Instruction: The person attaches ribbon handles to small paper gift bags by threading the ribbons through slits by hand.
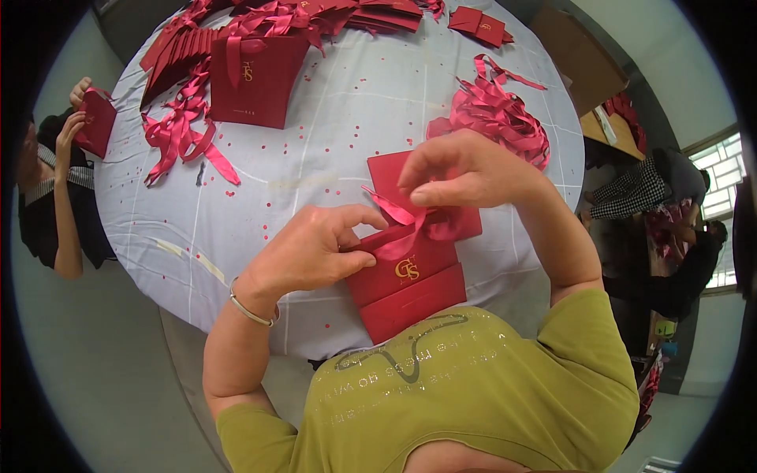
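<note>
From my remote seat I judge the red bag (402, 288), near-left of the ribbon heap (505, 118), partway done: its ribbon (402, 243) on, one end loose, left hand (311, 244) pinching the bag's edge, right hand (465, 169) curled, any pinch unclear.

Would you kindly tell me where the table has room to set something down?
Mostly bare but for red dots: the tablecloth between the standing red bag and the ribbon pile, and between the left hand and the loose ribbons. Crowded: the far-left edge with stacked bags, and beneath the right hand.
</note>
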Demonstrator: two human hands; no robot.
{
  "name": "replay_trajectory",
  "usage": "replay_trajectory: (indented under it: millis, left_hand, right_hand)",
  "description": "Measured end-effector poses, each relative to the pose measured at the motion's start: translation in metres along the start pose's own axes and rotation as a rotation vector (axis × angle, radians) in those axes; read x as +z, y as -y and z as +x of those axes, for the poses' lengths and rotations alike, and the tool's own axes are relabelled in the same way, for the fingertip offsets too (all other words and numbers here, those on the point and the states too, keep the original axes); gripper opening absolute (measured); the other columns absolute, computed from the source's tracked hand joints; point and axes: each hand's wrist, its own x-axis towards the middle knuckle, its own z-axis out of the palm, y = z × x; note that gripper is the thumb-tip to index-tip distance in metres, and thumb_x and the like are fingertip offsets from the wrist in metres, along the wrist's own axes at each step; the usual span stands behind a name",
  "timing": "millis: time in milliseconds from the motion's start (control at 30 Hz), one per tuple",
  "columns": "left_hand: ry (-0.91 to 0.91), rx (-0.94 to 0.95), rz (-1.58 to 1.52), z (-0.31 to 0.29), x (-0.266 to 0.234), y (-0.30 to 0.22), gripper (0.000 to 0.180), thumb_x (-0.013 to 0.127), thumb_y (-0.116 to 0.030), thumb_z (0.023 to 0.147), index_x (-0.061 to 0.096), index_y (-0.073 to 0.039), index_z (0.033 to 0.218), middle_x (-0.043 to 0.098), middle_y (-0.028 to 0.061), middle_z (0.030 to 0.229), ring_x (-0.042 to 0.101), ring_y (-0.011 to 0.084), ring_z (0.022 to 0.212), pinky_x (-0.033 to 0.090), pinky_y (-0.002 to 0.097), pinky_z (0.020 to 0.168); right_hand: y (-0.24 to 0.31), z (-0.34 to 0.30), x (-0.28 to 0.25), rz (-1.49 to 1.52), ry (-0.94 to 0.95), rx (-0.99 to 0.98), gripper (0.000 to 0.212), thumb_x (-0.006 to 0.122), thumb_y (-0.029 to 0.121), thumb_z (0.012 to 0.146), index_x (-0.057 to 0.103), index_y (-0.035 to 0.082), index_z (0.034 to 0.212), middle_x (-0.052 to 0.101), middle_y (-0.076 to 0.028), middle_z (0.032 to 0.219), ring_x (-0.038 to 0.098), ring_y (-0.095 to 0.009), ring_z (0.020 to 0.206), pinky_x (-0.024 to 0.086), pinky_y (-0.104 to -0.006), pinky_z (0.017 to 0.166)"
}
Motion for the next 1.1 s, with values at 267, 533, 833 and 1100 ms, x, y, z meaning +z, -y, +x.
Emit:
replay_trajectory:
  millis: [267, 533, 833, 1100]
  left_hand:
    - [-0.01, 0.178, -0.099, 0.002, 0.006, 0.018, 0.019, 0.074, -0.003, 0.08, 0.071, -0.003, 0.099, 0.065, 0.0031, 0.067, 0.05, 0.0052, 0.056, 0.043, 0.0245, 0.053]
    - [0.042, -0.017, -0.038, 0.006, 0.002, 0.017, 0.009, 0.07, -0.006, 0.082, 0.066, 0.0, 0.088, 0.057, 0.0048, 0.06, 0.046, 0.0088, 0.055, 0.041, 0.0276, 0.052]
    - [0.037, 0.059, 0.009, 0.01, 0.005, 0.031, 0.012, 0.067, -0.009, 0.082, 0.064, 0.0, 0.09, 0.062, 0.0088, 0.064, 0.055, 0.0152, 0.055, 0.045, 0.0299, 0.055]
    - [-0.096, 0.225, 0.145, 0.006, 0.009, 0.017, 0.008, 0.069, -0.007, 0.077, 0.068, -0.005, 0.084, 0.066, 0.0118, 0.068, 0.064, 0.0244, 0.059, 0.049, 0.0331, 0.056]
  right_hand:
    - [-0.027, -0.034, 0.005, -0.131, -0.117, 0.102, 0.027, 0.08, 0.019, 0.078, 0.07, -0.001, 0.094, 0.07, -0.007, 0.086, 0.064, -0.013, 0.078, 0.052, -0.028, 0.069]
    - [-0.023, -0.032, 0.006, 0.36, -0.081, 0.022, 0.013, 0.073, 0.01, 0.086, 0.071, 0.0, 0.093, 0.069, -0.003, 0.085, 0.062, -0.01, 0.077, 0.05, -0.0259, 0.075]
    - [-0.02, -0.009, 0.02, 0.624, 0.132, -0.126, 0.013, 0.063, 0.01, 0.093, 0.07, 0.001, 0.099, 0.069, -0.002, 0.087, 0.062, -0.008, 0.084, 0.05, -0.0242, 0.077]
    - [-0.019, 0.017, 0.035, 0.227, 0.02, 0.031, 0.014, 0.064, 0.011, 0.087, 0.069, 0.001, 0.097, 0.069, -0.003, 0.084, 0.062, -0.008, 0.076, 0.05, -0.0246, 0.068]
